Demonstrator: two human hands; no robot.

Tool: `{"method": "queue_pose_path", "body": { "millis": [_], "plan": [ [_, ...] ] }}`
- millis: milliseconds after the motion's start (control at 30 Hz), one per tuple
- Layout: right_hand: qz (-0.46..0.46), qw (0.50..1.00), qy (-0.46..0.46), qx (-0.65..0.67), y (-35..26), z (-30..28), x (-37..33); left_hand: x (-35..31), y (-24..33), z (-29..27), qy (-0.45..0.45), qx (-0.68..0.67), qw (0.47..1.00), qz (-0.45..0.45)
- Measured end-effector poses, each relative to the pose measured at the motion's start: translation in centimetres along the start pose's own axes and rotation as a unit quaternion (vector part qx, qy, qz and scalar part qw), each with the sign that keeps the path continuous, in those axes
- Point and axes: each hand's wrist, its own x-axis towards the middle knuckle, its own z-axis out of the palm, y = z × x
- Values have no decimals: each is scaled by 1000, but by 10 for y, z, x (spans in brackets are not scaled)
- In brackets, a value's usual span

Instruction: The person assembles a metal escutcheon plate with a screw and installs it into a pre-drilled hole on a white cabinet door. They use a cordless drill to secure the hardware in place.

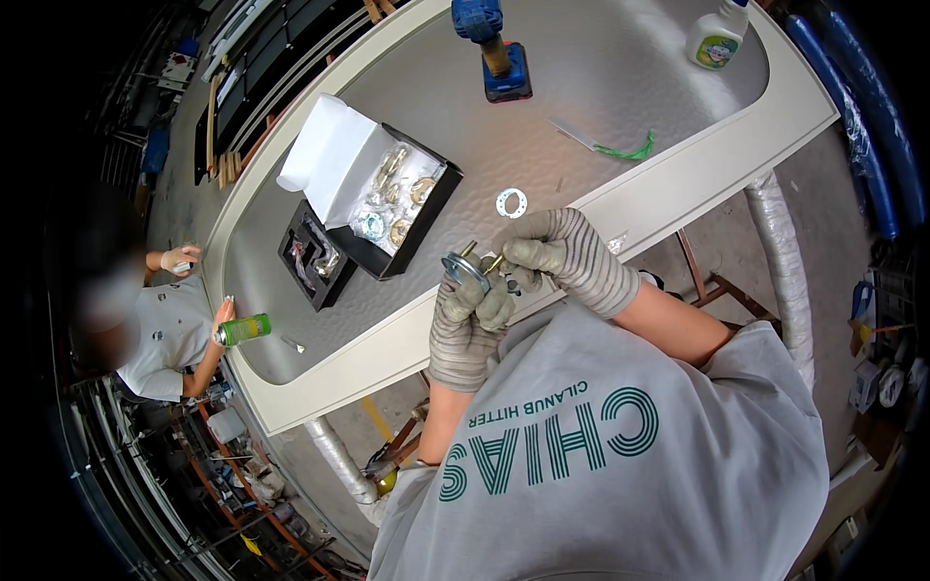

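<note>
Striped grey work gloves cover both my hands, which meet above the near edge of a framed glass panel [620, 218]. My left hand [460, 339] is closed around a round metal fitting [468, 272], a disc with a brass-coloured post standing up from it. The fingertips of my right hand [576, 261] pinch a brass-coloured screw [496, 262] at the disc's right side. Fingers partly hide how the screw meets the fitting. Just beyond my hands, a flat white ring [511, 202] lies on the glass.
An open box [426, 218] holds bagged metal hardware, beside a smaller black tray [334, 290]. Farther off stand a blue cordless drill [506, 73] and a white bottle [715, 44]. A green cord [630, 152] lies right. At left, a co-worker holds a green can [247, 329].
</note>
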Motion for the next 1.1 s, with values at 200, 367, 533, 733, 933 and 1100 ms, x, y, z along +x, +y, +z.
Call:
{"method": "queue_pose_path", "body": {
  "millis": [200,367,533,733,933,1100],
  "plan": [
    [-18,999,6,-39,6,1,5,-2,0,-2,20,-23,999,-10],
    [-34,991,13,-127,6,3,8,1,1,-1,43,22,999,-19],
    [-65,975,-29,-212,-1,1,9,1,0,0,40,-4,999,-24],
    [-49,982,-95,-156,-2,-7,10,0,-2,1,46,-28,998,-23],
    [-26,987,-59,-148,2,-9,9,2,-4,-3,13,-53,998,-30],
    [-58,984,-52,-159,-1,-4,4,0,-3,-2,16,-38,998,-41]
  ]
}}
